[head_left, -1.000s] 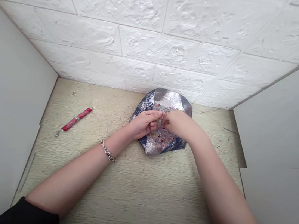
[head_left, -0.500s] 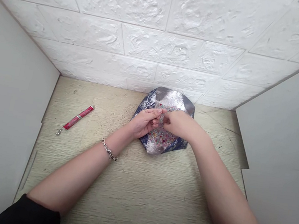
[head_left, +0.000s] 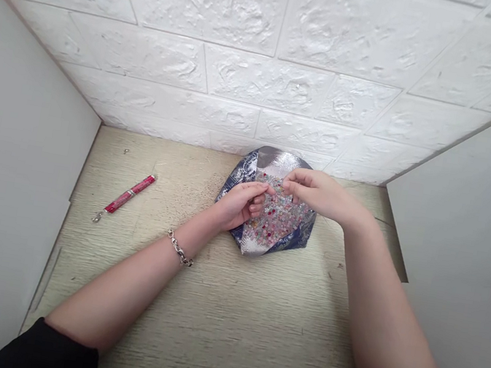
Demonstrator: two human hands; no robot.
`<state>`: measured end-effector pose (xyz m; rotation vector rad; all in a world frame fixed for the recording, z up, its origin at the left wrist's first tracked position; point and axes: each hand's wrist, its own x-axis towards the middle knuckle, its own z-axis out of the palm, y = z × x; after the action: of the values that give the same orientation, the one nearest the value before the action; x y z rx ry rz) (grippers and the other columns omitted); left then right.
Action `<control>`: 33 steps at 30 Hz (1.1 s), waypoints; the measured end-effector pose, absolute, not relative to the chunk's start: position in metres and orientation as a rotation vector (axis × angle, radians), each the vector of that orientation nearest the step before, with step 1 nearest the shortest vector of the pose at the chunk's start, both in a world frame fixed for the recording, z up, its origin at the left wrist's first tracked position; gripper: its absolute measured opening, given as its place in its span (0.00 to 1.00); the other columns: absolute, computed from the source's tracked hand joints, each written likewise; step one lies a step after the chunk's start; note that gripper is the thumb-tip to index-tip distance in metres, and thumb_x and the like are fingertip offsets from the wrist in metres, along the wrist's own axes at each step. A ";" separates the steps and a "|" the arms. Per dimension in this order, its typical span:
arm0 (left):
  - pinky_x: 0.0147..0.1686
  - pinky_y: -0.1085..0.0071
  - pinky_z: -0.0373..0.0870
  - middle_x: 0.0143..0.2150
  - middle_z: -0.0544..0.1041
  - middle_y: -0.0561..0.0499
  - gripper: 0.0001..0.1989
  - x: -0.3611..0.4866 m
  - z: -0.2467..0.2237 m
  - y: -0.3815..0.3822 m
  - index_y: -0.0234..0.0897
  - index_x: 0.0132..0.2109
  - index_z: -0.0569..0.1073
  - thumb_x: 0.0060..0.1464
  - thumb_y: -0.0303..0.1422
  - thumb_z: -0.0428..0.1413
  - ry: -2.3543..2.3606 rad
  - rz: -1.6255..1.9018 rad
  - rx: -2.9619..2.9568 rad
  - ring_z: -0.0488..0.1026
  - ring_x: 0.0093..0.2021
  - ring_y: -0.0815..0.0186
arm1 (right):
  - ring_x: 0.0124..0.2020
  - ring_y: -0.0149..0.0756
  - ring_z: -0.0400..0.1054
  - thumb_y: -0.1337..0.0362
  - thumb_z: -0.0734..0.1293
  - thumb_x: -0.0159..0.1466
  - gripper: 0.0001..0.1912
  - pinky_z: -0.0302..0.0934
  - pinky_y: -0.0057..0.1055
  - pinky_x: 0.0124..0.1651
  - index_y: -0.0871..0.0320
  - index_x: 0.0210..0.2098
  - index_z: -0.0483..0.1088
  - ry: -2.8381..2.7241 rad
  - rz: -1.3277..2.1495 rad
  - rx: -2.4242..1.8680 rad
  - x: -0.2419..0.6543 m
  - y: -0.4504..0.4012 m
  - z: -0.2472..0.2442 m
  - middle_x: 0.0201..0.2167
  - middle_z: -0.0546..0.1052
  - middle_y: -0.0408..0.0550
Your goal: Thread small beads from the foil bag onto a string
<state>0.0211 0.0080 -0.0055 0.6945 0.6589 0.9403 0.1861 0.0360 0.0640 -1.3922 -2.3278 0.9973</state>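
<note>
Head view: compared with half a second ago, right hand [head_left: 318,193] drawn up and rightward, away from left hand [head_left: 239,206]; more beads [head_left: 273,221] bared between. Left hand in much the same spot. Fingertips narrow on both; cannot tell if gripping anything. Beads spread on foil pouch [head_left: 272,159], on table [head_left: 214,322] near wall [head_left: 176,61], partly hidden behind both hands. Bracelet [head_left: 179,249] on left wrist. Well leftward, red bundle [head_left: 129,193], lying aslant. Grey panels [head_left: 7,159] either side.
</note>
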 end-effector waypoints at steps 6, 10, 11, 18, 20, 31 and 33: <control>0.18 0.79 0.48 0.19 0.53 0.58 0.09 0.021 -0.009 0.008 0.31 0.32 0.70 0.49 0.35 0.52 0.624 0.900 0.785 0.52 0.17 0.80 | 0.31 0.30 0.64 0.65 0.60 0.55 0.08 0.56 0.27 0.34 0.60 0.31 0.69 -2.250 1.112 -1.230 0.186 0.039 0.057 0.30 0.73 0.43; 0.19 0.79 0.48 0.20 0.53 0.58 0.10 0.020 -0.011 0.008 0.32 0.32 0.70 0.49 0.37 0.53 0.637 0.868 0.809 0.53 0.18 0.79 | 0.34 0.32 0.66 0.66 0.60 0.54 0.09 0.58 0.29 0.38 0.59 0.31 0.71 -2.252 1.064 -1.258 0.184 0.040 0.058 0.32 0.75 0.44; 0.19 0.79 0.48 0.20 0.53 0.58 0.10 0.020 -0.011 0.008 0.33 0.32 0.70 0.49 0.37 0.53 0.643 0.861 0.812 0.53 0.18 0.79 | 0.35 0.32 0.67 0.66 0.60 0.54 0.09 0.58 0.29 0.38 0.59 0.32 0.71 -2.253 1.056 -1.266 0.184 0.040 0.058 0.32 0.75 0.44; 0.19 0.78 0.47 0.20 0.54 0.57 0.11 0.021 -0.010 0.008 0.32 0.32 0.71 0.47 0.37 0.54 0.680 0.839 0.807 0.53 0.18 0.79 | 0.37 0.33 0.67 0.64 0.59 0.56 0.12 0.59 0.31 0.42 0.59 0.35 0.72 -2.265 1.086 -1.254 0.184 0.040 0.056 0.35 0.75 0.45; 0.19 0.78 0.47 0.20 0.54 0.57 0.11 0.021 -0.009 0.007 0.32 0.32 0.72 0.47 0.37 0.55 0.683 0.840 0.801 0.53 0.18 0.79 | 0.37 0.33 0.67 0.63 0.60 0.56 0.12 0.58 0.31 0.42 0.59 0.36 0.72 -2.255 1.096 -1.263 0.184 0.040 0.056 0.35 0.75 0.44; 0.19 0.77 0.47 0.20 0.54 0.57 0.12 0.020 -0.010 0.008 0.32 0.33 0.72 0.47 0.38 0.54 0.690 0.831 0.816 0.53 0.18 0.79 | 0.38 0.32 0.67 0.65 0.59 0.57 0.13 0.58 0.28 0.42 0.60 0.37 0.72 -2.295 1.105 -1.239 0.184 0.038 0.058 0.35 0.75 0.45; 0.19 0.77 0.47 0.20 0.54 0.57 0.11 0.020 -0.010 0.008 0.32 0.32 0.72 0.47 0.38 0.54 0.685 0.828 0.816 0.53 0.18 0.79 | 0.38 0.31 0.67 0.65 0.58 0.57 0.13 0.58 0.28 0.42 0.60 0.37 0.72 -2.303 1.113 -1.234 0.184 0.038 0.059 0.35 0.75 0.44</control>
<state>0.0205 0.0075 -0.0095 0.8160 0.6854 0.8284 0.1837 0.0375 0.0588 -1.2344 -2.3030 1.1132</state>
